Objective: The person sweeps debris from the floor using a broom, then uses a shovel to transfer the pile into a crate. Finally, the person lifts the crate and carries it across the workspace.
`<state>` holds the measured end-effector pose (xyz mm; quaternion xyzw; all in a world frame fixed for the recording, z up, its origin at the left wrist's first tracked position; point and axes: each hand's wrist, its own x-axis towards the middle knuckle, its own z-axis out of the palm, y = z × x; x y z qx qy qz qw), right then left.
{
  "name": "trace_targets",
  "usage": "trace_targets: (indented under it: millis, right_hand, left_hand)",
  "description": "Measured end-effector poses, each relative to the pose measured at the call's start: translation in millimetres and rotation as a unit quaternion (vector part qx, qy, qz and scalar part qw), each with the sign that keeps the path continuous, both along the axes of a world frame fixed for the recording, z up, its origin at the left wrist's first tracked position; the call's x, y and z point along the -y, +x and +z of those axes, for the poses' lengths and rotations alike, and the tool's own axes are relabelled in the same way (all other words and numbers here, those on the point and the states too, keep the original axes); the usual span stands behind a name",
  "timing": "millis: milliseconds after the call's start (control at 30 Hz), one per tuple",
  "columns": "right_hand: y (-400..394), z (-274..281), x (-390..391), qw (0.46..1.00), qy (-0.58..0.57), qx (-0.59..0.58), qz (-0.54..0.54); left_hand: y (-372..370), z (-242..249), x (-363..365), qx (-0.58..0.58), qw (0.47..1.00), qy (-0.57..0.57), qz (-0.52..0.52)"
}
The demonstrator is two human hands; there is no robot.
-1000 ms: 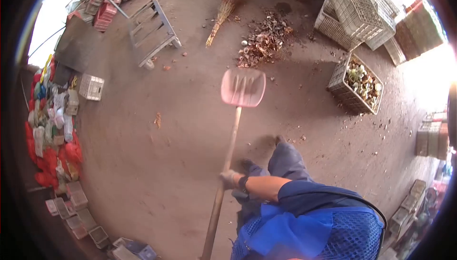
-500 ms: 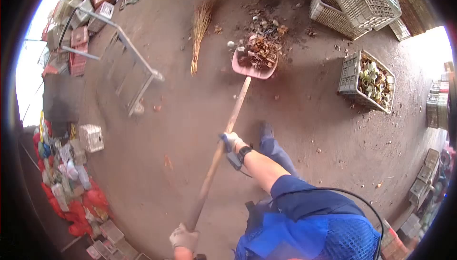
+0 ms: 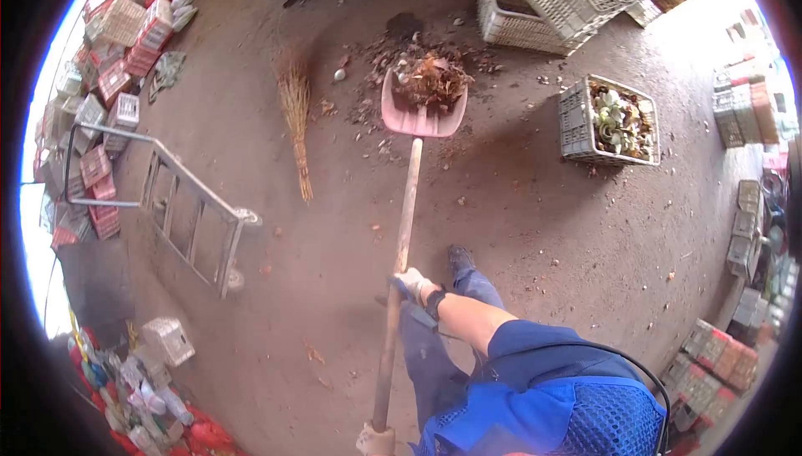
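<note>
A second ago the pan of my pink scoop shovel (image 3: pixel 426 125) was bare; now it holds a heap of brown scraps (image 3: pixel 433 80), dry and skin-like. One load gathered; loose debris (image 3: pixel 378 68) remains on the floor around it. Whether the pan is lifted, can't tell. Right hand (image 3: pixel 410 284): gloved fingers wrapped round the wooden shaft (image 3: pixel 408 205) midway. Left hand (image 3: pixel 376 440): clasped at the butt end. Plastic crate (image 3: pixel 576 126) of pale trimmings (image 3: pixel 620 119) to the right; twig broom (image 3: pixel 296 122) lying left.
</note>
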<state>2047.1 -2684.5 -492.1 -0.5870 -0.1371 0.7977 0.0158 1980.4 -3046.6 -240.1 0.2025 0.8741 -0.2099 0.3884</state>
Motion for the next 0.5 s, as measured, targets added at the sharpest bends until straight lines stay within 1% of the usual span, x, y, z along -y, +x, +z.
trace_targets:
  millis: [33, 67, 133, 167, 233, 267, 300, 333, 367, 433, 467, 500]
  right_hand:
    - [-3.4, -37.2, 24.0, 0.997, 0.073, 0.004, 0.029]
    - [-3.8, -37.0, 31.1, 0.999, 0.046, -0.016, -0.006]
    - [0.3, -2.1, 28.1, 0.997, 0.071, -0.003, 0.024]
    - [1.9, 6.1, 35.2, 0.997, 0.071, 0.007, 0.004]
    - [5.0, 18.6, 36.7, 0.996, 0.079, 0.023, -0.045]
    - [8.9, 31.6, 31.4, 0.994, 0.079, 0.031, -0.071]
    - [15.8, 47.0, 29.3, 0.992, 0.077, 0.037, -0.094]
    - [19.7, 59.0, 26.3, 0.990, 0.074, 0.042, -0.115]
    - [22.7, 33.9, 28.4, 0.989, 0.078, 0.087, -0.087]
    - [38.8, 18.2, 26.3, 0.972, 0.206, 0.105, -0.029]
    - [46.4, 27.9, 17.7, 0.973, 0.179, 0.117, -0.083]
    - [53.9, 38.4, 8.7, 0.970, 0.154, 0.130, -0.140]
  left_hand:
    - [-7.1, -7.5, 28.8, -0.006, 0.999, 0.040, -0.011]
    - [-22.7, -15.0, 52.5, -0.011, 0.996, 0.081, -0.028]
    - [-61.0, -28.0, 76.7, 0.033, 0.991, 0.117, 0.056]
    - [-75.9, -30.1, 92.0, 0.059, 0.985, 0.127, 0.102]
    - [-129.3, -53.0, 124.9, 0.132, 0.970, 0.184, 0.086]
    - [-152.0, -54.6, 110.8, 0.167, 0.960, 0.210, 0.075]
    - [-166.5, -51.4, 100.5, 0.147, 0.964, 0.221, 0.007]
    - [-166.5, -16.5, 55.1, 0.126, 0.963, 0.232, -0.059]
    - [-163.4, 13.7, 12.5, 0.103, 0.958, 0.240, -0.121]
    - [-168.1, 33.0, -43.4, 0.049, 0.941, 0.236, -0.238]
    - [-171.3, 38.1, -71.7, 0.020, 0.926, 0.234, -0.295]
    - [-171.1, 42.0, -103.9, 0.045, 0.919, 0.241, -0.308]
